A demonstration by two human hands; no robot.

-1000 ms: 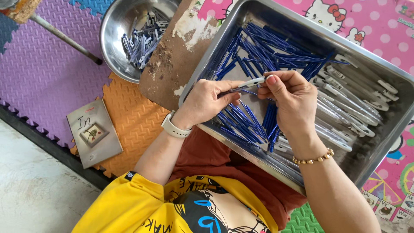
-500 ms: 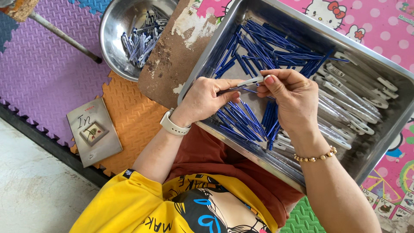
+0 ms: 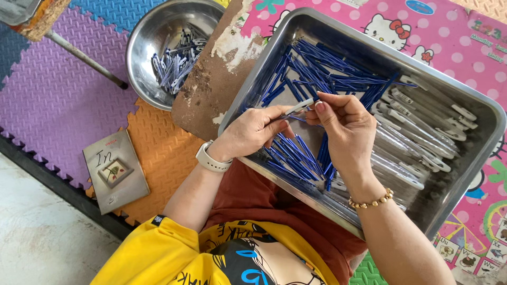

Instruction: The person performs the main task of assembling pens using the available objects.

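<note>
1 head camera looks steeply down, close over a steel tray [image 3: 478, 113].

Bright, even daylight; soft shadows; sharp focus throughout.
</note>
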